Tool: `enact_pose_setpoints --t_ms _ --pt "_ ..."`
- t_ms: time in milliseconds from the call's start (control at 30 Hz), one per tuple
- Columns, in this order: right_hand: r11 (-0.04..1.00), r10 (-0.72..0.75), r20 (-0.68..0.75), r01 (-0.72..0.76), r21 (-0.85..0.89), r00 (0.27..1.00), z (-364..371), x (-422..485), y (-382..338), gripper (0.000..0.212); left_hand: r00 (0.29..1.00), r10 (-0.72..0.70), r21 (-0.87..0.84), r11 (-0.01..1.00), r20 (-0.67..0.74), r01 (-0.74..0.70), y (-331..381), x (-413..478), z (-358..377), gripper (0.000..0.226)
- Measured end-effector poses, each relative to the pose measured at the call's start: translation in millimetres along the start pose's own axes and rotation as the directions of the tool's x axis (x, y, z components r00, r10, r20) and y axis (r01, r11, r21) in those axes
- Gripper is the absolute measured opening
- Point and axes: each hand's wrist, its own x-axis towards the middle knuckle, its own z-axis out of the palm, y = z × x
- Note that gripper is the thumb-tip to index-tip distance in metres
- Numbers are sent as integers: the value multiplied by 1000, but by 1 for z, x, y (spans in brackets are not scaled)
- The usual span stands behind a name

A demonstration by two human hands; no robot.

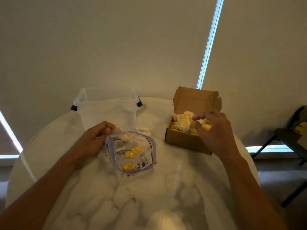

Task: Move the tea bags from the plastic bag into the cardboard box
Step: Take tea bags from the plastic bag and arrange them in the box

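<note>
On the table (149,188) the plastic bag (132,151) is set centre-front, w/ its left rim held by the left hand (93,138) & a few tea bags (129,153) inside. The cardboard box (184,140) is placed right of & slightly behind the bag, apart from it, lid flap raised at the back, w/ more tea bags inside; some are pinched over it by the right hand (214,130). A tub (106,110) is stood behind the bag, left of the box; a chair (289,135) is seen far right, off the table.

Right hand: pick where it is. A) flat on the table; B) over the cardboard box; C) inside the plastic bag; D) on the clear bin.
B: the right hand hangs over the open cardboard box, pinching yellow tea bags.
</note>
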Motion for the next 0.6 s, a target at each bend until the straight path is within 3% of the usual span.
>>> enact_pose_setpoints --t_ms 100,200,267,367,433,500,600 --pt "952 -225 163 180 249 961 8 -15 -51 12 1000 -8 13 1000 -7 8 3 -1 1 22" --pt "857 -471 301 350 378 829 25 -35 -96 14 1000 -5 9 1000 -5 5 5 -2 1 20" --pt "831 -541 399 397 389 741 42 -46 -114 19 1000 -17 -21 1000 -2 17 4 -2 0 20" --pt "864 -496 612 418 279 616 74 -58 -123 49 999 -38 -31 999 10 39 4 -1 0 27" --pt "885 -449 670 398 241 591 88 -60 -126 65 999 -38 -4 999 21 38 6 0 0 40" --pt "891 -432 688 394 225 583 95 -58 -131 69 999 -33 17 999 29 32 7 1 -1 46" --pt "884 -432 699 420 204 570 97 -58 -137 64 999 -22 29 999 34 21 6 1 -2 34"
